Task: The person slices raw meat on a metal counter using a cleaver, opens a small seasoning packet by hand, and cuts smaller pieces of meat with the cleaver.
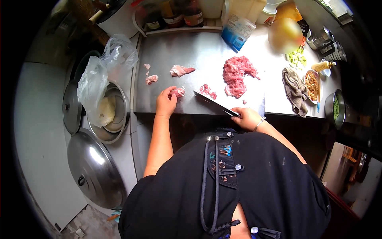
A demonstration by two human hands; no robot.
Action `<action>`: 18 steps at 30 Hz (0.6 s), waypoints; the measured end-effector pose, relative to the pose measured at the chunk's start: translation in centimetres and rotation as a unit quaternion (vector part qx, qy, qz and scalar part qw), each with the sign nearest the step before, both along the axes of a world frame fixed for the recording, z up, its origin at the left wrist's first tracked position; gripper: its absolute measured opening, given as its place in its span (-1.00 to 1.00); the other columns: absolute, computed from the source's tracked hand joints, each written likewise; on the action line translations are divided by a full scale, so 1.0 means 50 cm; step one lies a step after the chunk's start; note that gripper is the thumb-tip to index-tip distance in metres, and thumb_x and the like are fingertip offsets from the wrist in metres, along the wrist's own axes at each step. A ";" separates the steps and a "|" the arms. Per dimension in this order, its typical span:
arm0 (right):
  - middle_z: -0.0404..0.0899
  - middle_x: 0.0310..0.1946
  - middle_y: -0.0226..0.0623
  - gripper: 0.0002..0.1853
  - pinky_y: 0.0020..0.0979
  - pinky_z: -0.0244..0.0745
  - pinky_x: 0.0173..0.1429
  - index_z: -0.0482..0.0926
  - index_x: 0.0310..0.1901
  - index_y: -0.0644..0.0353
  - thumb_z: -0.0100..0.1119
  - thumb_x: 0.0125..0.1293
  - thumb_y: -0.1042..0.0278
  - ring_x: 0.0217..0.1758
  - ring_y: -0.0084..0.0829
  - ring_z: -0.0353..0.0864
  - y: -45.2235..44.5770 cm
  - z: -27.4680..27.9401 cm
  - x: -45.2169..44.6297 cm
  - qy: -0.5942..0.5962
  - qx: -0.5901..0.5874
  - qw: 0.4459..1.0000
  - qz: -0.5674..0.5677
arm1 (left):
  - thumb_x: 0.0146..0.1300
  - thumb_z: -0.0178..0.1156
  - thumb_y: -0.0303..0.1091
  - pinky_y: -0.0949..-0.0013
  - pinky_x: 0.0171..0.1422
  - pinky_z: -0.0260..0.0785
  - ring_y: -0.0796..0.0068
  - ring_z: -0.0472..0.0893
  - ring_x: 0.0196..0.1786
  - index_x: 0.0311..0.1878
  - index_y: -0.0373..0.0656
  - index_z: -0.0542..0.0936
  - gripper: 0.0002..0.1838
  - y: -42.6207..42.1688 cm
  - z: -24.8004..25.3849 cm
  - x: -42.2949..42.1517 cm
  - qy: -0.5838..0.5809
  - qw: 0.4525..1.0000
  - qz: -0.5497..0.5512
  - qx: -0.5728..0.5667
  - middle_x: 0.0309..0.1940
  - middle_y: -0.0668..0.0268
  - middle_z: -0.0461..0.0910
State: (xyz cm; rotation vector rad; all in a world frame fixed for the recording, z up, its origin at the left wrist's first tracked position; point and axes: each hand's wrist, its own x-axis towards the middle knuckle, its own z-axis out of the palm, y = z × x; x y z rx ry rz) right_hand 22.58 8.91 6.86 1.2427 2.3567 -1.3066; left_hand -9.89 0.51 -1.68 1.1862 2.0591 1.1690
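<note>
My left hand [166,101] is at the front of a metal work surface [159,47], its fingers closed on a small piece of raw meat [179,92]. In my right hand [247,118] is the handle of a kitchen knife [215,103], its blade angled up and left toward the meat. Just beyond the blade lie some cut meat bits [207,92]. A larger heap of sliced meat [238,73] sits farther right. Behind my left hand rests a meat chunk [182,71], with smaller scraps [151,79] to its left.
At left are a metal basin [126,107] with a plastic bag [92,79], and a large pot lid [93,167]. To the right lie a crumpled cloth [294,91], a bowl of shredded food [312,85] with chopsticks, and a bowl of greens [336,109]. Jars [193,18] stand behind.
</note>
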 end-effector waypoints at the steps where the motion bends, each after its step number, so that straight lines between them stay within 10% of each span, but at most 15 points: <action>1: 0.61 -0.33 -0.01 -0.65 -0.20 0.46 -0.06 0.54 -0.02 0.13 0.15 0.16 0.22 -0.20 -0.05 0.59 0.000 -0.005 0.001 0.011 0.009 1.000 0.000 | 0.08 0.14 -0.47 0.37 -0.17 0.46 0.34 0.60 -0.30 -0.12 -0.17 0.59 -0.74 -0.001 -0.008 -0.003 0.000 1.000 0.001 0.000 -0.28 0.18 0.61; 7: 0.60 -0.28 0.01 -0.67 -0.17 0.45 -0.03 0.54 -0.03 0.13 0.12 0.17 0.24 -0.16 -0.03 0.58 -0.008 0.000 -0.009 -0.020 0.040 0.999 0.024 | 0.15 0.09 -0.46 0.36 -0.17 0.46 0.35 0.62 -0.29 -0.15 -0.19 0.60 -0.79 -0.012 0.016 0.008 -0.133 0.987 0.015 -0.086 -0.29 0.14 0.64; 12: 0.60 -0.27 0.02 -0.67 -0.18 0.45 -0.01 0.54 -0.02 0.12 0.11 0.18 0.25 -0.15 -0.02 0.58 -0.013 -0.016 -0.006 -0.016 0.042 0.999 0.022 | 0.08 0.21 -0.43 0.39 -0.24 0.44 0.39 0.57 -0.40 -0.27 -0.17 0.62 -0.87 -0.044 0.017 0.024 0.085 0.995 0.027 -0.032 -0.33 0.25 0.57; 18: 0.60 -0.28 0.03 -0.66 -0.17 0.45 0.00 0.53 -0.01 0.14 0.10 0.18 0.27 -0.15 -0.01 0.58 -0.013 -0.015 -0.010 -0.025 0.039 0.999 0.026 | -0.05 0.28 -0.44 0.37 -0.23 0.43 0.34 0.55 -0.39 -0.35 -0.16 0.62 -0.87 -0.049 0.033 0.039 0.074 0.996 0.026 -0.042 -0.33 0.28 0.54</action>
